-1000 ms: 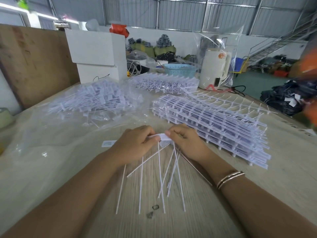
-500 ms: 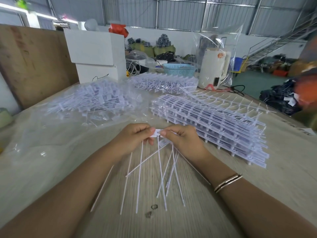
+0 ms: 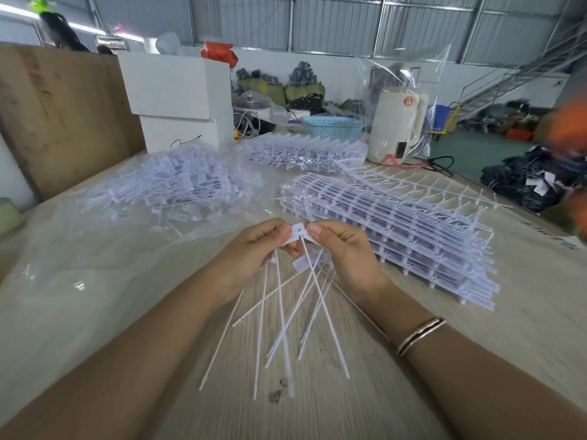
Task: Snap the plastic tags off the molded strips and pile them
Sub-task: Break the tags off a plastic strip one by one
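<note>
Above the near middle of the bench, a small white plastic tag with a round hole through its flat head is held up between both hands, and a fan of thin white stems hangs from the bunch down toward the wood, their tips spread apart over the bench. To the right lies a neat stack of molded strips, white grids with rows of tags still attached, the top layers curling up at the far end; to the left, on a clear plastic sheet, sits a loose pile of separated tags, and a third heap lies farther back. The bench is pale wood grain, with two small dark bits (too small to make out) near its front edge. Behind it stand a white box, a blue basket, a cream appliance under a clear bag, and a warehouse room with corrugated metal walls and a stair at the right. The left hand has its fingers curled, thumb and forefinger pinching the tag's left edge; the right hand, a bangle on its wrist, is curled likewise, its grip closed on the tag's right edge.
</note>
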The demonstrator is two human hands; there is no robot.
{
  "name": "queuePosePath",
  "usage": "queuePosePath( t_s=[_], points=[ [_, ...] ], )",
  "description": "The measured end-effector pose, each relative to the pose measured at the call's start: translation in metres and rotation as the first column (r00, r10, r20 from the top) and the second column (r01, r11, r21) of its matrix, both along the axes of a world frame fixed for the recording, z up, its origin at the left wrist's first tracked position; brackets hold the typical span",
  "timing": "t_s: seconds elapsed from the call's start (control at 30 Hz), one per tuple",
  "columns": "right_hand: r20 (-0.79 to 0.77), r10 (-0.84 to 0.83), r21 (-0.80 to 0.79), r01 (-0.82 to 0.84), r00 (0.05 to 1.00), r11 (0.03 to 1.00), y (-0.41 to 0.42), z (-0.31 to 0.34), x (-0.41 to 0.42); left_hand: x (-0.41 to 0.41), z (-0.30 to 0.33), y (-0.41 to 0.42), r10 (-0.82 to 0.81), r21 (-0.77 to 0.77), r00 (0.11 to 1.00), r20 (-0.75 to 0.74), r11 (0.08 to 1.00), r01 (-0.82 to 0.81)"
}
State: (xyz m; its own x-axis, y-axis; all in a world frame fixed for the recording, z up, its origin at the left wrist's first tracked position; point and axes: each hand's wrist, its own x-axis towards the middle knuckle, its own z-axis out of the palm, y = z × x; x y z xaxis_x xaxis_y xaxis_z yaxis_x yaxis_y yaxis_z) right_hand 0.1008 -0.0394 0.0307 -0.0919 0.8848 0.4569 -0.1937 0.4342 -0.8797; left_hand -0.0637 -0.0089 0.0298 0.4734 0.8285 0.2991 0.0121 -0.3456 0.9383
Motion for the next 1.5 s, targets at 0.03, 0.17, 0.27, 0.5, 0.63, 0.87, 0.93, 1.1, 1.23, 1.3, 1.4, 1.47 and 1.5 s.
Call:
queuePosePath(
  t_s=[0.03,0.17,0.27,0.5,0.63,0.87,0.93,1.1,1.23,1.3,1.4,1.47,1.5],
  points=[
    [0.006,0.013,0.002,-0.013,1.000,1.000,0.000,0.000,0.001,-0.001,-0.001,0.000,-0.007,0.005,1.000,-0.010,1.000,0.007],
    [0.036,0.015,-0.011,-0.014,0.999,1.000,0.000,-0.001,0.001,-0.002,-0.002,0.001,0.024,0.029,0.999,-0.044,0.999,-0.023],
    [-0.149,-0.001,-0.105,-0.015,0.989,0.994,0.004,-0.001,0.005,-0.004,-0.001,0.001,0.026,-0.035,0.998,0.064,0.999,-0.023],
    [0.159,-0.099,-0.163,0.125,0.982,0.979,0.011,-0.014,0.019,-0.022,0.002,0.010,0.144,0.172,0.987,-0.067,0.976,-0.130],
    [0.604,-0.365,0.172,0.331,0.709,0.928,0.020,-0.013,0.027,-0.020,-0.003,0.011,0.223,0.234,0.943,-0.245,0.958,-0.166],
    [0.779,-0.376,0.158,0.423,0.501,0.892,0.023,-0.015,0.025,-0.014,-0.004,0.006,0.245,0.264,0.841,-0.483,0.956,-0.127],
    [0.706,-0.481,0.263,0.437,0.520,0.860,0.019,-0.012,0.022,-0.014,-0.006,0.007,0.268,0.307,0.812,-0.518,0.945,-0.115],
    [0.749,-0.481,0.369,0.315,0.457,0.874,0.007,-0.010,0.008,-0.009,-0.006,0.002,0.299,0.510,0.808,-0.507,0.860,0.002],
    [0.743,-0.361,0.262,0.251,0.563,0.932,0.005,-0.008,0.006,-0.007,-0.003,-0.002,0.339,0.578,0.807,-0.484,0.816,0.004],
    [0.705,-0.321,0.228,0.228,0.633,0.947,0.004,-0.004,0.008,-0.010,0.000,-0.002,0.433,0.643,0.747,-0.504,0.766,-0.010],
    [0.720,-0.319,0.241,0.208,0.617,0.948,0.002,-0.003,0.007,-0.011,0.005,-0.004,0.494,0.673,0.696,-0.521,0.740,-0.022],
    [0.722,-0.348,0.266,0.225,0.598,0.937,0.001,-0.004,0.006,-0.010,0.004,-0.003,0.520,0.675,0.663,-0.539,0.737,-0.030],
    [0.712,-0.353,0.266,0.232,0.607,0.935,0.001,-0.004,0.005,-0.010,0.004,-0.002,0.474,0.613,0.686,-0.552,0.788,-0.052]
  ],
)
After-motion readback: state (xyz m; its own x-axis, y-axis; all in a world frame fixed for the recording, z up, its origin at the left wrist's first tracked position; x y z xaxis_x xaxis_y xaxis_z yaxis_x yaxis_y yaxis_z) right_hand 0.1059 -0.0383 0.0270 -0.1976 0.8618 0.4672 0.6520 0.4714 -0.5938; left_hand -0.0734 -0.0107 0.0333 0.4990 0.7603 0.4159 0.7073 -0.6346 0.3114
